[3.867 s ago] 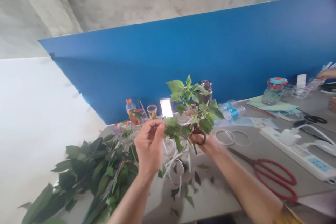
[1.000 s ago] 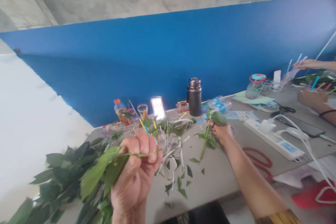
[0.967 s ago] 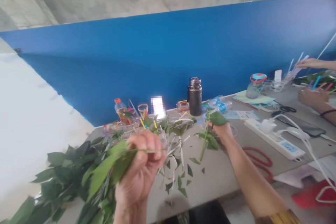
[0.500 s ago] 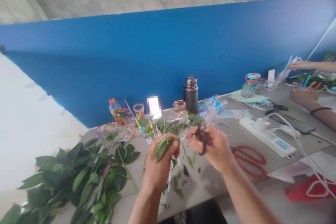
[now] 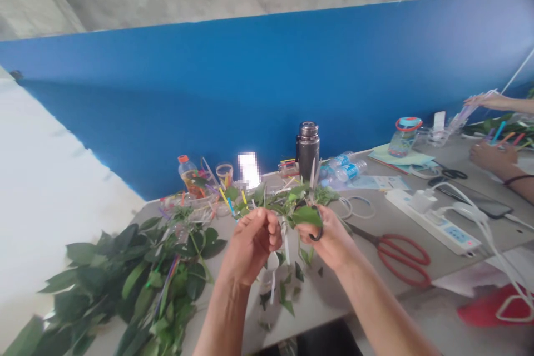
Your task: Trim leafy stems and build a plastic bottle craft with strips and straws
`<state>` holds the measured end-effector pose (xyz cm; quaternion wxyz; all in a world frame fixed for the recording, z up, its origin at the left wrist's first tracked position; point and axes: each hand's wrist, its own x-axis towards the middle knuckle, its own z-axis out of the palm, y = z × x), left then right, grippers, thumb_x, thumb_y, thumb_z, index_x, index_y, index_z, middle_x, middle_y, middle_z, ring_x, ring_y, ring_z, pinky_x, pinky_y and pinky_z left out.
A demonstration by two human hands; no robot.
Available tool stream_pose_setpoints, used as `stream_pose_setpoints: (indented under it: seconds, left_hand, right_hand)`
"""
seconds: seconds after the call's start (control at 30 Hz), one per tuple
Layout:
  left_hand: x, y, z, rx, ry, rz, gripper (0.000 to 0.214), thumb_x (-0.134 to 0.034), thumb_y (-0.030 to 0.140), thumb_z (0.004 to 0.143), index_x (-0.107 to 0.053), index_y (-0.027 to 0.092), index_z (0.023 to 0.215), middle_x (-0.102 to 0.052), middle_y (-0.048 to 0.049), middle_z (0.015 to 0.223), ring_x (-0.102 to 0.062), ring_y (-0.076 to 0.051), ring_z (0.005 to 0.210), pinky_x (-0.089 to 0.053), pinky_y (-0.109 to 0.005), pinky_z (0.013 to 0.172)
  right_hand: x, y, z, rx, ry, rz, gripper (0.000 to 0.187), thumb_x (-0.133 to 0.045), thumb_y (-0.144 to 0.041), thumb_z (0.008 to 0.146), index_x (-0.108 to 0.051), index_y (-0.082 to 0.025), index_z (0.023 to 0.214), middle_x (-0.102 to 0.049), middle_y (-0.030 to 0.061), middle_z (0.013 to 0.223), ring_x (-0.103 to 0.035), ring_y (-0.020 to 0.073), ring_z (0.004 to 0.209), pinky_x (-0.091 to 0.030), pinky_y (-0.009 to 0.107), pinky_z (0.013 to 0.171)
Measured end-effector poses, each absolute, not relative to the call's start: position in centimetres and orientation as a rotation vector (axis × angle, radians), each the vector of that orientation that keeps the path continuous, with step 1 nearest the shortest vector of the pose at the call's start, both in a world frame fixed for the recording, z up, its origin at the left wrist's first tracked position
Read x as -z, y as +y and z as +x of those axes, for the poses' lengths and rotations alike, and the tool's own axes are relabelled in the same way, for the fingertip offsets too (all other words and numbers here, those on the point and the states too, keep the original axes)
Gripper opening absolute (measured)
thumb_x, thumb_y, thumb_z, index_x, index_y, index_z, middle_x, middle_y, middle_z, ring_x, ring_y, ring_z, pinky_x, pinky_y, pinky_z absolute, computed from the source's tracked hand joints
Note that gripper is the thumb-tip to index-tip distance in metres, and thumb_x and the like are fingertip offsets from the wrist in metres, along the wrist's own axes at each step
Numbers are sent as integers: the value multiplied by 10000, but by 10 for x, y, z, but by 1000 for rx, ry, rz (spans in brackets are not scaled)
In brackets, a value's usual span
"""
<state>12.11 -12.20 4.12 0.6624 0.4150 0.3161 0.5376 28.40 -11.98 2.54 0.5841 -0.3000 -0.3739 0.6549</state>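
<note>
My right hand (image 5: 329,236) grips small black-handled scissors (image 5: 317,228), whose blades point up. A green leaf (image 5: 307,216) lies across its fingers; I cannot tell whether it is pinched there. To the left, my left hand (image 5: 252,245) is closed with its fingers curled in, and what they hold, if anything, is hidden. Cut leaf pieces (image 5: 287,297) and white strips (image 5: 273,288) lie on the grey table below both hands. Leafy cuttings and coloured straws (image 5: 231,206) sit just beyond the fingers.
Leafy branches (image 5: 104,267) heap up at left. Behind stand an orange-capped bottle (image 5: 189,175) and a dark thermos (image 5: 308,150). Red-handled scissors (image 5: 403,258), a power strip (image 5: 434,222) and cables lie at right. Another person's hands (image 5: 494,157) are at far right.
The leaf that was in my left hand now shows at my right hand. The scissors' blades have swung upright, and my left hand has turned with its fingers curled.
</note>
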Motion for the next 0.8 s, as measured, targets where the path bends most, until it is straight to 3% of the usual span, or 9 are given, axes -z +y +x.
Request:
stream_pose_setpoints:
  seconds: [0.2,0.4,0.63,0.8]
  left_hand:
    - [-33,-110,130,-1218,784,996,375,-949,400,616,-704,131,709,-632,-2,665,-457,-50,495,-327,-200,500]
    - [-36,-108,132,-1202,773,981,383,-974,347,557,-691,130,696,-589,29,617,-419,-36,476,-299,-196,481]
    - [-44,-101,130,-1407,737,729,407,-969,278,547,-610,157,695,-549,57,596,-454,-52,496,-303,-180,450]
    - [-45,-99,129,-1501,733,590,410,-959,244,548,-602,160,732,-619,35,685,-502,-50,514,-318,-173,448]
  right_hand:
    - [-23,-114,277,-1784,-785,-678,289,-860,-179,505,-609,-151,644,-339,-113,514,-207,24,477,-151,192,458]
    - [-16,-105,278,-1870,-787,-677,301,-844,-198,510,-596,-163,676,-390,-106,532,-202,15,460,-143,188,456]
    - [-17,-96,283,-1300,-876,-862,259,-840,-324,655,-653,-171,749,-504,-47,621,-338,72,531,-233,215,471]
    - [-10,-121,291,-1236,-1257,-847,441,-739,-602,789,-704,-172,876,-663,46,792,-407,112,584,-311,251,515]
